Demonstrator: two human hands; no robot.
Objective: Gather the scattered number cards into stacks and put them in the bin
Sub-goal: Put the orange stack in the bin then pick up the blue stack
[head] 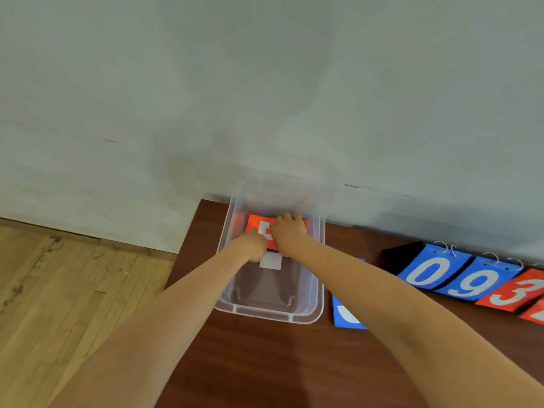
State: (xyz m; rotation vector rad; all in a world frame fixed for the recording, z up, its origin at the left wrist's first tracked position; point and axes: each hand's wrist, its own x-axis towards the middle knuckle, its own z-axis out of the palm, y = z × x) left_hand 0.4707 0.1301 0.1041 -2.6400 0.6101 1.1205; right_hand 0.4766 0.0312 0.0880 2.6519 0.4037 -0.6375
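Observation:
A clear plastic bin (319, 278) stands on the brown table against the wall. Inside it, at the far end, lies a red number card stack (255, 224) with a white digit on top. Both my hands reach into the bin. My left hand (253, 245) has its fingers curled and pinches the stack's near left edge, thumb on top. My right hand (290, 232) rests on the stack's right half with its fingers spread flat toward the far wall. A blue number card (346, 318) lies on the table right of the bin, partly under my right forearm.
A flip scoreboard (471, 279) with blue 0 and 9 and red 3 leaves stands at the right by the wall. A white label (270, 262) shows on the bin's floor. The table's left edge (188, 245) drops to a wooden floor.

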